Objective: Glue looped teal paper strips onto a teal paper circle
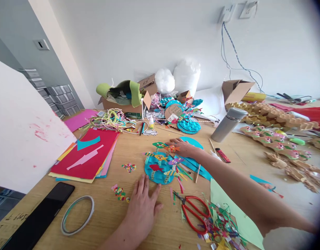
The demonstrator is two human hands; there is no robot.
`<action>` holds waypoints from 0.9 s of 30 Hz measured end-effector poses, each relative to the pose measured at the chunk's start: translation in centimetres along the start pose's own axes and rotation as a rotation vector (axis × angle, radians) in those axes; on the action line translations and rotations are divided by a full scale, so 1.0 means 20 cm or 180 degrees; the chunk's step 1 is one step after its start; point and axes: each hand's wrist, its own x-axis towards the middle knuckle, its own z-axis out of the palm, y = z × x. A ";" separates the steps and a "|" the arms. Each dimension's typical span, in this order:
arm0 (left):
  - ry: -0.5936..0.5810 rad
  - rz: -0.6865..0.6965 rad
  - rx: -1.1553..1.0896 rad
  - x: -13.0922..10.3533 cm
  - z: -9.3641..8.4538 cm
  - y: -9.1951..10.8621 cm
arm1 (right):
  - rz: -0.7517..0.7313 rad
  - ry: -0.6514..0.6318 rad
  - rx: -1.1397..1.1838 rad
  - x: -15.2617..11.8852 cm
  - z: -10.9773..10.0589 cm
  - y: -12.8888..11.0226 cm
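In the head view a round blue craft base (152, 175) lies on the table, with several small paper fish on short stems above it. An orange paper fish (172, 148) is at its back right, a red paper fish (156, 168) near its middle. My left hand (143, 203) rests flat just in front of the base, fingers spread, fingertips close to its front edge. Across the table my right hand (182, 147) reaches behind the base, fingers stretched left beside the orange fish; I cannot tell whether they touch it. Blue paper (193, 141) lies under and beyond that hand.
Red-handled scissors (195, 211) lie front right by paper scraps (224, 229). A tape roll (78, 215) and a black phone (45, 215) are front left. Coloured paper sheets (89, 158) lie left. A grey bottle (228, 124) stands behind my right forearm. Egg-carton crafts (277, 139) are far right.
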 end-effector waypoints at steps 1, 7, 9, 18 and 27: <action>-0.0001 -0.0005 -0.0015 0.00 0.00 0.00 | -0.0030 0.0006 0.0025 0.00 0.00 0.01; 0.0100 0.0138 -0.0049 -0.01 0.03 -0.01 | -0.0062 0.0239 0.0281 0.11 -0.12 0.06; 0.0216 0.0296 0.0024 -0.01 0.05 -0.02 | 0.0056 0.0415 0.0372 0.21 -0.18 0.07; 0.1214 0.0969 0.0602 0.01 0.28 -0.14 | 0.0754 0.0870 0.0597 0.86 -0.36 -0.03; 0.1869 0.0793 0.1100 0.03 0.39 -0.12 | 0.1077 0.0778 0.0577 1.13 -0.47 -0.17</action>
